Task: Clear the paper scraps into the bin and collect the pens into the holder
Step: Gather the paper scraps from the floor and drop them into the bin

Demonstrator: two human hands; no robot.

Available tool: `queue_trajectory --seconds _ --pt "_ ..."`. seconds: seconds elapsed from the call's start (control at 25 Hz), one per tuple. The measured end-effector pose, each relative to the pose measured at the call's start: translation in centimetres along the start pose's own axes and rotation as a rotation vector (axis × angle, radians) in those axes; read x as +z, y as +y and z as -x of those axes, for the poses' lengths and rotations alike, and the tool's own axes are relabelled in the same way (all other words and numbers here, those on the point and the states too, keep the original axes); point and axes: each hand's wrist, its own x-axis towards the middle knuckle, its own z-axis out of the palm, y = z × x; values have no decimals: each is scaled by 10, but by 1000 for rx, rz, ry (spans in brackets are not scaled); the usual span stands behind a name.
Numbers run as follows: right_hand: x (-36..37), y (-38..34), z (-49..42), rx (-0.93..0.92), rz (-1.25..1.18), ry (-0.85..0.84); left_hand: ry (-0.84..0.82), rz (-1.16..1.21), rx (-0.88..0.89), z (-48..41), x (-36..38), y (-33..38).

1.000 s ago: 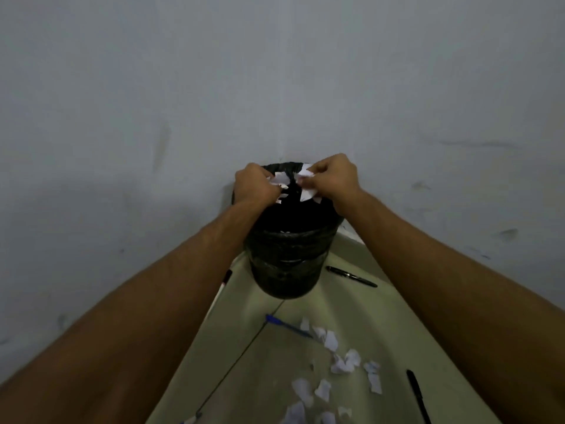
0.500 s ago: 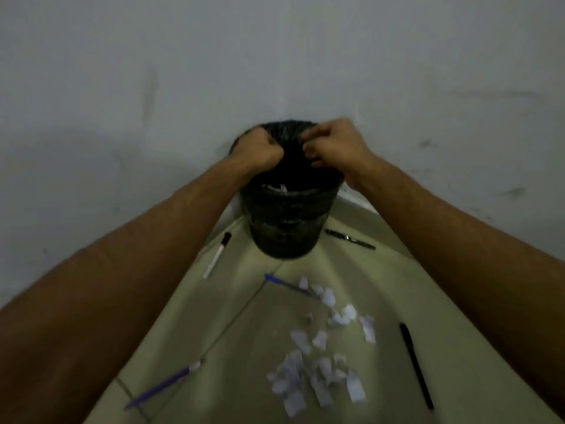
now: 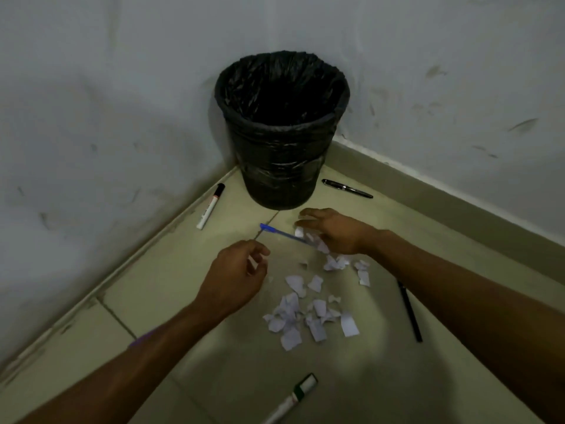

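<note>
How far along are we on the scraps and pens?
Done: nothing can be confirmed. The bin is too dark inside to show scraps.
In hand: the right hand is over the scraps nearest the blue pen. The left hand is loosely curled, contents unclear.
Left: the scrap pile, the blue pen, the black pen by the bin, the black pen on the right, the white marker and the green marker. No holder is in view.

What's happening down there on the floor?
A person is tidying a floor corner. The right hand and left hand reach down to loose paper scraps lying before a lined black bin. Neither hand seems to hold anything. A blue pen, a black pen and a white marker lie on the floor, uncollected.
</note>
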Motion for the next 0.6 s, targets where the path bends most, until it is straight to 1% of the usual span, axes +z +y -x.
queue_trajectory --seconds 0.08,0.12,0.28,0.4,0.44,0.48,0.52,0.56,0.6 --pt "6 2 -10 6 62 -76 -2 -4 -22 8 5 -7" --pt "7 6 -9 2 90 -82 5 2 -40 12 7 -10" --pt "14 23 26 -10 111 -36 10 12 -83 23 12 -20" --pt "30 8 61 -63 32 -80 -88 -85 -73 30 20 -23" --pt "34 3 71 -76 -1 -71 -124 -129 -71 31 23 -25" --pt "34 -2 80 -51 -36 -34 -148 -172 -66 32 26 -27" --pt "33 -3 87 18 -64 39 -175 -209 -58 30 27 -30" --pt "31 0 94 133 -92 103 -205 -238 -45 28 28 -33" --pt "30 4 100 250 -127 130 -246 -263 -28 22 30 -35"
